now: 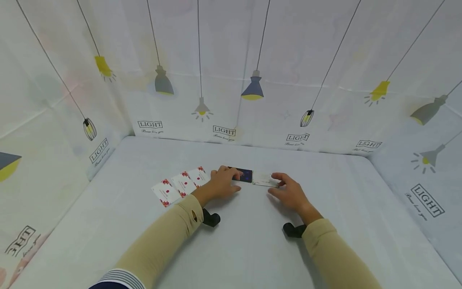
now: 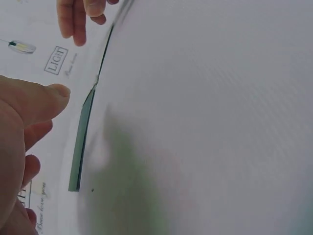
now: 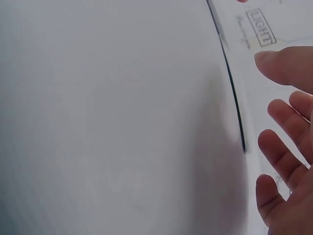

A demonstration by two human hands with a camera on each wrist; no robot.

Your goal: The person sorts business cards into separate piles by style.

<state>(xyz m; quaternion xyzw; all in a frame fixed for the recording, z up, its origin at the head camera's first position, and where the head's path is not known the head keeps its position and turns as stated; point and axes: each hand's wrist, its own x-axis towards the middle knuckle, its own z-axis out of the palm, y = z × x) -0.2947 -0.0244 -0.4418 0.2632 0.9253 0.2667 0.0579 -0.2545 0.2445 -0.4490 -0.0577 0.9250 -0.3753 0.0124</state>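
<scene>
The table (image 1: 252, 249) carries all. Left of the dark card (image 1: 247, 175) lies a row of three cards (image 1: 183, 184). The left hand (image 1: 223, 182) is released, fingers over the dark card; whether they touch, I cannot tell. The right hand (image 1: 291, 194), also released, thumb apart, is at the white card (image 1: 261, 179), just right of the dark card.

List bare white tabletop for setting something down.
Free: tabletop between the beige sleeves, and right of the right hand. Crowded: three red-patterned white rectangular cards left of the left hand; dark-blue rectangular card and white rectangular card between hands.
</scene>
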